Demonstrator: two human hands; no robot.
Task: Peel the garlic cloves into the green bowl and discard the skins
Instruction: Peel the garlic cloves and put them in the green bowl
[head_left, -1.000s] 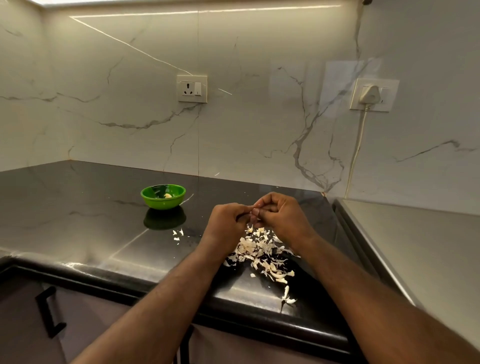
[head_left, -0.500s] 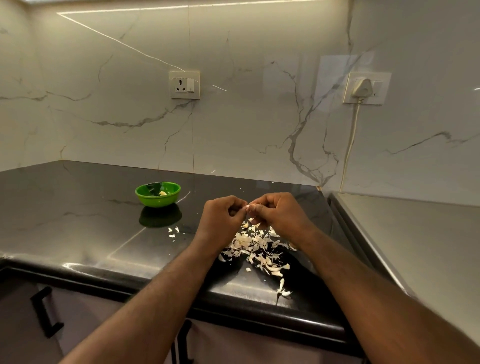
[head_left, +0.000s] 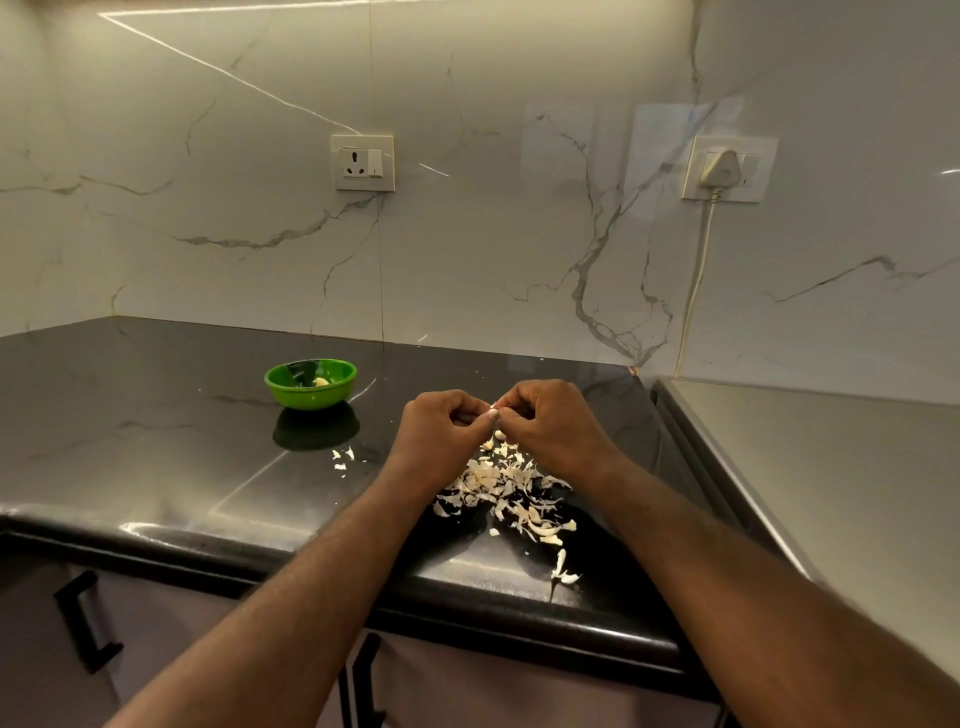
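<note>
Both hands meet above a heap of papery garlic skins (head_left: 506, 486) on the black counter (head_left: 156, 441). My left hand (head_left: 441, 434) and my right hand (head_left: 550, 426) pinch a small pale garlic clove (head_left: 493, 413) between their fingertips, fingers curled. Most of the clove is hidden by the fingers. The green bowl (head_left: 310, 383) stands upright to the left and farther back, with at least one peeled clove (head_left: 321, 382) inside it.
A few stray skins (head_left: 343, 458) lie between the bowl and the heap, and others (head_left: 563, 571) near the counter's front edge. A steel surface (head_left: 831, 493) adjoins on the right. Two wall sockets (head_left: 362, 162), one with a white plug and cord (head_left: 719, 169), sit on the marble backsplash.
My hands stay together over the skin heap, working the clove; the pale clove now shows between the fingertips. The camera has drifted slightly.
</note>
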